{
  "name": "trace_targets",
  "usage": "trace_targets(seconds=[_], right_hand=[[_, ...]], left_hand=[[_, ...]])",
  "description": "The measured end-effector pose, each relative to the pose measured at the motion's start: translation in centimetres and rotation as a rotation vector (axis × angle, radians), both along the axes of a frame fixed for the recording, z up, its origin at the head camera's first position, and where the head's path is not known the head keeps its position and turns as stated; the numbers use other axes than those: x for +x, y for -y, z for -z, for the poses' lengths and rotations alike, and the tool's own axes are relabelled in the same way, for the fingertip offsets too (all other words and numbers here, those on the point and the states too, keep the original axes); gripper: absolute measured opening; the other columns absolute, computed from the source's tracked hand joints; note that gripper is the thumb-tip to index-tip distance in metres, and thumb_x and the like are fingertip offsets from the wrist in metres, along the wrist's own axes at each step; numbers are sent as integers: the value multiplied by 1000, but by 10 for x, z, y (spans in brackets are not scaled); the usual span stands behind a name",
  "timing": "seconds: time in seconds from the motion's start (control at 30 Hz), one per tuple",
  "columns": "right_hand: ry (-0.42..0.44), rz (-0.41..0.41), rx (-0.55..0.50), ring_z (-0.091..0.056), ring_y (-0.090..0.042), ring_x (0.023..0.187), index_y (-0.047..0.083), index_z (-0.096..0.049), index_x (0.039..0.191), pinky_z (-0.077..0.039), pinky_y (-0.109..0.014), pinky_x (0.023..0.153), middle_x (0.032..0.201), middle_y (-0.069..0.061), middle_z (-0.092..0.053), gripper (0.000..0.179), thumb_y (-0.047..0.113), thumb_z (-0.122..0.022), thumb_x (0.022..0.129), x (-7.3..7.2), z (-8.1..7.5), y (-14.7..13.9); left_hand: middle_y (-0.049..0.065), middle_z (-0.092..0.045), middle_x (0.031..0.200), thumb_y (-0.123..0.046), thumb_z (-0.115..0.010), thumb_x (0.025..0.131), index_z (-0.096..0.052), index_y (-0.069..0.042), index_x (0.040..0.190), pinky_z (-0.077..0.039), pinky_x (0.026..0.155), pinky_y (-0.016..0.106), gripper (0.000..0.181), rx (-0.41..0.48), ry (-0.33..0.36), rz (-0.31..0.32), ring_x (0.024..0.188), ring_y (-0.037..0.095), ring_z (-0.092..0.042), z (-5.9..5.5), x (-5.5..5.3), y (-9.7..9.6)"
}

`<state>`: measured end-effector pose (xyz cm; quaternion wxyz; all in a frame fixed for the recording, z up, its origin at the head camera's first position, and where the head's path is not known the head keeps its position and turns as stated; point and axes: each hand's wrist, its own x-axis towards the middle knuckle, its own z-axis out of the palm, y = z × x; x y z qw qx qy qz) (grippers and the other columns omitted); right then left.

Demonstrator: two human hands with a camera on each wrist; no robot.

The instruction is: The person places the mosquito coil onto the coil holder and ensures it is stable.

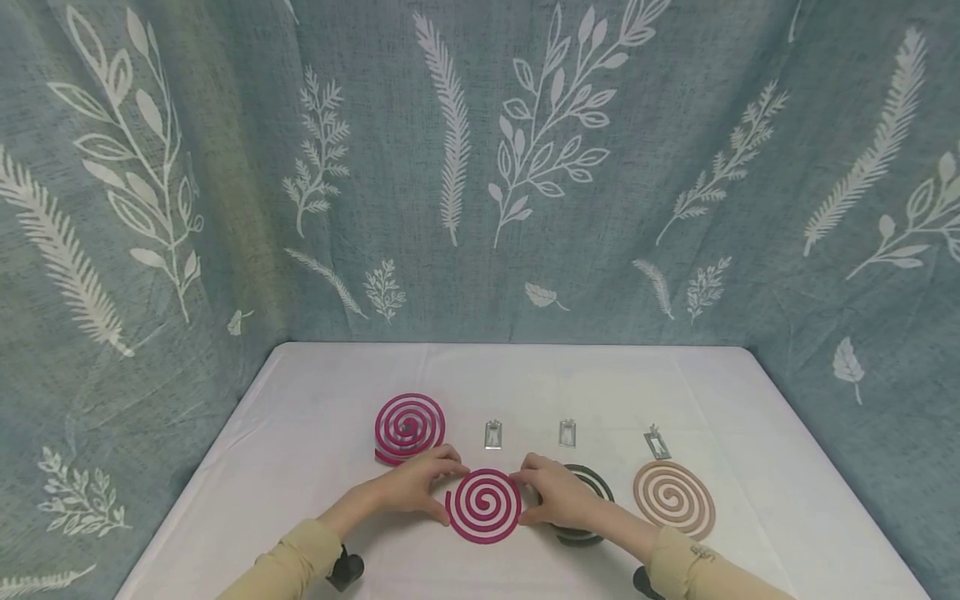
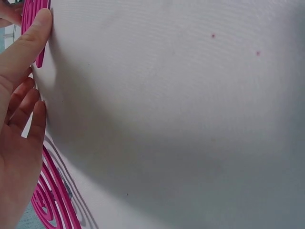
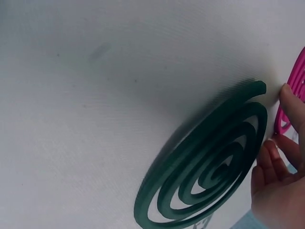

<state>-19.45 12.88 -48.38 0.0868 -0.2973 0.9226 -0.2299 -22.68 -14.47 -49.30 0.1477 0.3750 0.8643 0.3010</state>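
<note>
From where I stand, the work looks early on. One pink coil (image 1: 407, 427) at the far left sits over a metal piece, which shows through its rings, so I'd count that pair as done. Three small metal frames lie uncovered on the table (image 1: 615, 383): one left of middle (image 1: 487, 437), one right of middle (image 1: 562, 435) and a tilted one (image 1: 654, 432) just beyond the tan coil (image 1: 671, 498). That tan coil and the dark green coil (image 3: 220, 173) have no frame under them that I can see, so most seems left to do.

The second pink coil (image 1: 486, 502) is at the near middle of the table, between the left hand (image 1: 420, 485) and the right hand (image 1: 555, 492), thumb and fingers pinching its rim from either side. I can't tell whether it's lifted. It's a bright, flat, evenly wound spiral, its loose outer end on the left.
</note>
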Motion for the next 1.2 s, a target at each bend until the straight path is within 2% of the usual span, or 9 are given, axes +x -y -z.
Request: trace_targets(seconds=[0.37, 0.57, 0.67, 0.87, 1.07, 1.2], right_hand=[[-8, -5, -23, -42, -2, 78, 6, -64, 119, -40, -16, 68, 95, 3, -55, 52, 28, -79, 75, 0, 5, 0], [-28, -47, -35, -43, -3, 81, 4, -62, 119, -41, -17, 69, 98, 1, -56, 50, 24, -78, 76, 2, 5, 2], [-27, -51, -37, -48, -6, 88, 3, -59, 120, -46, -20, 76, 102, 0, -56, 50, 24, -77, 77, 2, 7, 1], [-7, -48, -77, -55, -13, 104, 5, -53, 125, -48, -29, 93, 111, -1, -58, 54, 26, -74, 79, 3, 11, -1], [3, -47, -83, -56, -14, 109, 7, -49, 128, -48, -30, 96, 114, 1, -59, 56, 26, -72, 81, 3, 14, -2], [-4, -52, -82, -56, -14, 110, 8, -49, 130, -47, -31, 98, 115, 1, -60, 57, 28, -71, 81, 3, 14, -2]], left_hand=[[-2, -55, 110, -28, -84, 68, -64, -11, 120, -47, 95, 27, 58, 42, 4, -13, 103, 13, -50, 2, 0, 1], [-1, -56, 108, -28, -85, 66, -66, -10, 117, -47, 85, 24, 58, 63, -32, -9, 99, 13, -51, 3, 0, 1], [-1, -58, 107, -29, -85, 65, -66, -11, 117, -47, 81, 23, 59, 62, -53, -13, 98, 13, -53, 3, 0, 1], [-3, -64, 105, -32, -85, 63, -65, -12, 118, -49, 84, 25, 61, 75, -69, -29, 98, 13, -58, 2, 1, 2], [-5, -67, 105, -33, -84, 64, -64, -11, 120, -48, 95, 30, 63, 101, -68, -33, 101, 11, -59, 3, 4, 5], [-4, -68, 107, -31, -83, 66, -63, -10, 121, -48, 97, 31, 62, 119, -53, -34, 103, 14, -60, 4, 7, 5]])
